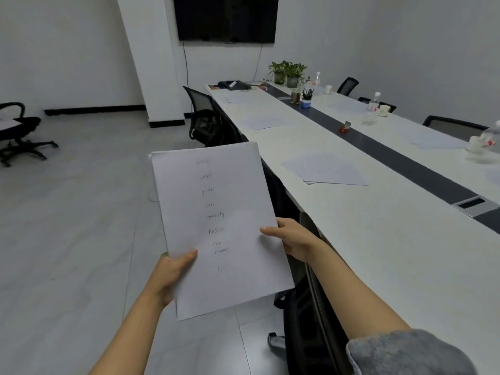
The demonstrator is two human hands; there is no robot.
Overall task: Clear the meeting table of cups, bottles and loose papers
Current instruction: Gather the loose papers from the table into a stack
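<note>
Left hand (173, 269), right hand (292, 239) pinch paper stack (216, 201); blue cup (306, 104) holds pens (308, 93).

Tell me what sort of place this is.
Most likely an office meeting room: a long white table flanked by mesh office chairs, a wall-mounted screen past its far end, and loose papers and a water bottle left at the seats.
</note>
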